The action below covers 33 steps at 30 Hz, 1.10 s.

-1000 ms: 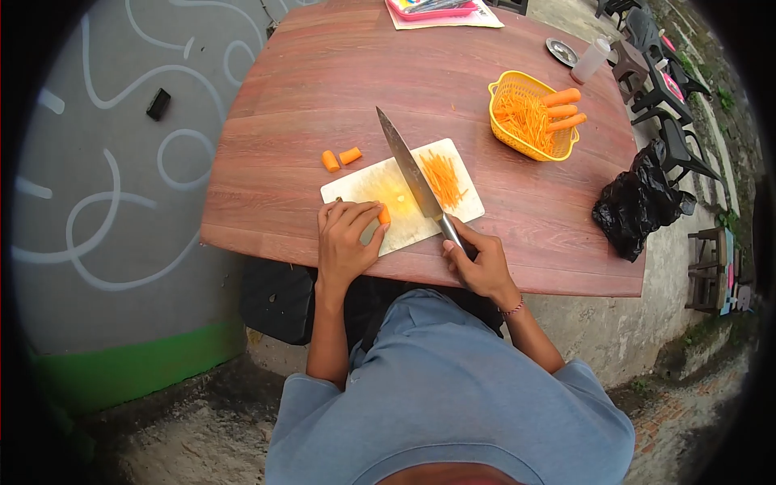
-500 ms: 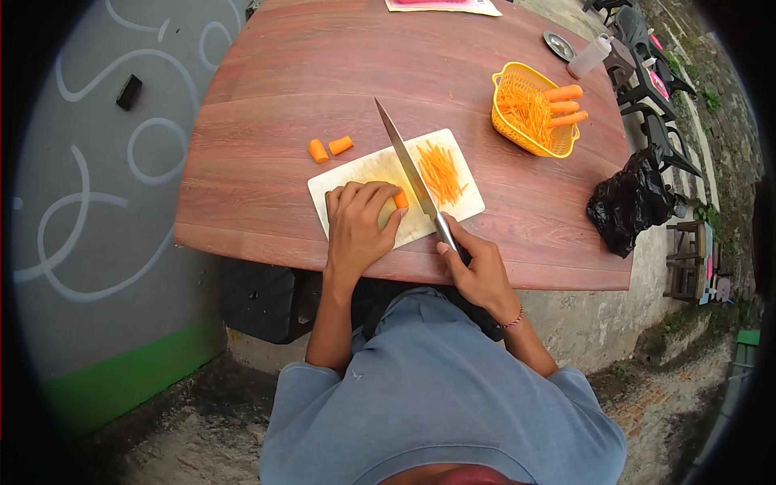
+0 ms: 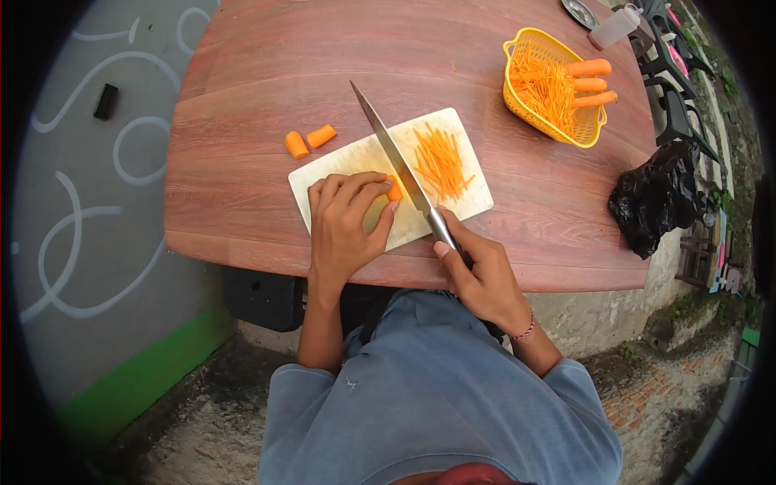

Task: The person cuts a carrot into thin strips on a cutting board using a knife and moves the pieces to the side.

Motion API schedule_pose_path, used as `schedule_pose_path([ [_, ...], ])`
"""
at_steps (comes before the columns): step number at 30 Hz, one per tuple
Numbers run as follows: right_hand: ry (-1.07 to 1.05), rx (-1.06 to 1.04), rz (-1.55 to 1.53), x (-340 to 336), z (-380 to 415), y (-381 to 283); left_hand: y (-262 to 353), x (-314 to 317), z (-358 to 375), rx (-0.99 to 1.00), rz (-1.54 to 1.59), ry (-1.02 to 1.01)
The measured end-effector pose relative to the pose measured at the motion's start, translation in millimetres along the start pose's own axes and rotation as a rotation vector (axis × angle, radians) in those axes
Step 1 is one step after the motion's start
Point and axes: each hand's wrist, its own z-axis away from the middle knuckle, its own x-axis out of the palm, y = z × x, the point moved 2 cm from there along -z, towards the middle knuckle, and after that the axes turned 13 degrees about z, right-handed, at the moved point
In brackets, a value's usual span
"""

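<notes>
**Carrot on the board, knife laid against it**

No brand, label or readable writing anywhere; only white looping lines painted on the grey ground at far left, with a small black object (image 3: 105, 101) lying among them; further right, a reddish wooden table (image 3: 242, 162) carrying two short carrot stubs (image 3: 309, 141) just beside the white cutting board (image 3: 323, 174); left hand (image 3: 343, 230) curled over a carrot piece (image 3: 394, 189) on the board, fingertips clamped down on it; knife (image 3: 388, 153) lying diagonally across the board, blade touching that piece on its right; right hand (image 3: 481, 279) wrapped tight round the knife handle at the near table edge; pile of carrot strips (image 3: 440, 162) on the board's right half; yellow basket (image 3: 517, 97) beyond, holding strips and three whole carrots (image 3: 594, 82); black plastic bag (image 3: 655, 202) at the table's right edge; dark chairs at far right, partly cut off.
</notes>
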Motion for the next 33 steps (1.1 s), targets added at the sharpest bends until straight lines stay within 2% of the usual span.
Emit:
schedule_pose_path([
  [5,-0.041,0.013,-0.037,3,-2,-2,0,0,-1,-0.008,-0.011,-0.01],
  [7,0.006,-0.056,-0.012,5,0,-1,0,1,-2,-0.013,-0.011,-0.012],
  [11,-0.046,-0.002,-0.014,3,3,-5,-1,1,-1,-0.016,-0.007,-0.019],
  [13,0.091,-0.142,0.025,7,5,-5,-1,1,-1,-0.01,-0.013,-0.021],
  [16,0.119,-0.194,0.097,9,7,-9,-2,1,0,-0.005,-0.008,-0.01],
  [20,0.079,-0.157,0.144,10,11,-13,-4,2,1,-0.005,0.009,0.007],
  [28,0.15,-0.201,0.279,29,2,-13,-6,2,1,0.015,0.01,0.017],
  [33,0.193,-0.209,0.241,31,-17,-7,-6,3,4,0.02,-0.006,0.02],
])
